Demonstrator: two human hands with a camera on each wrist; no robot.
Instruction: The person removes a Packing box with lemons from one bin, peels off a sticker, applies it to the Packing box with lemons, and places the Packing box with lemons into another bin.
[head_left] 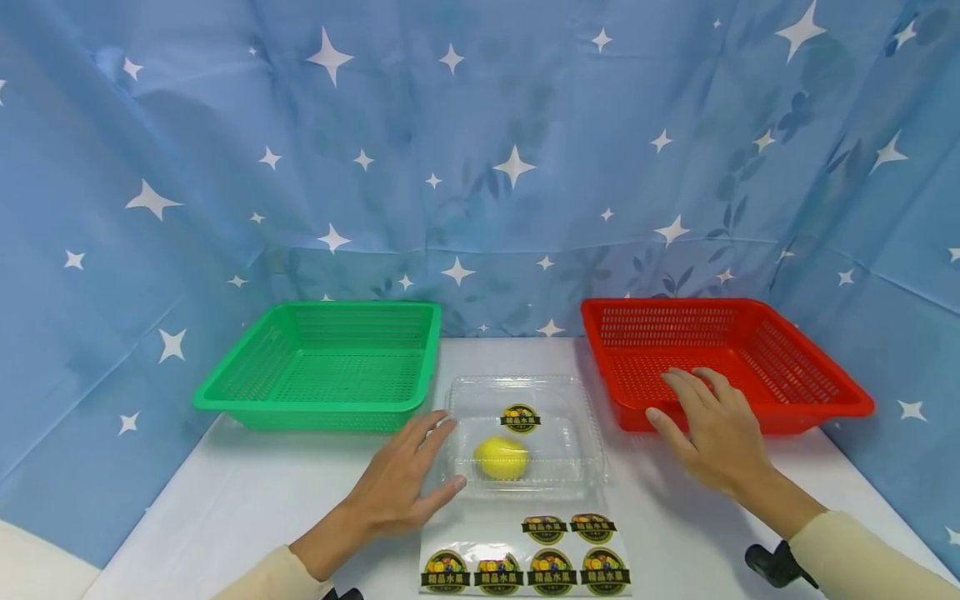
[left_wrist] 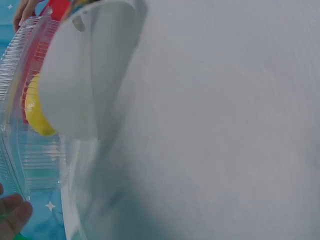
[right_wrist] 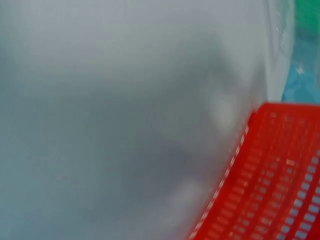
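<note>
A clear plastic clamshell box (head_left: 555, 446) stands mid-table with its lid down. Inside it lies a yellow lemon (head_left: 502, 458), also visible through the box wall in the left wrist view. On the lid is a round black fruit sticker (head_left: 521, 418). My left hand (head_left: 405, 479) is at the box's left side, thumb and fingers spread apart and holding nothing. Over the front rim of the red basket (head_left: 750, 408) hovers my right hand (head_left: 716, 433), its fingers loosely bent and nothing in them. The right wrist view shows the basket but not the hand.
In front of the box lies a sheet of stickers (head_left: 525, 542) with several fruit labels on it; its edge curls up in the left wrist view. A green basket (head_left: 315, 407) stands at the back left. Behind the white table (head_left: 300, 483) hangs a blue star-patterned curtain (head_left: 480, 208).
</note>
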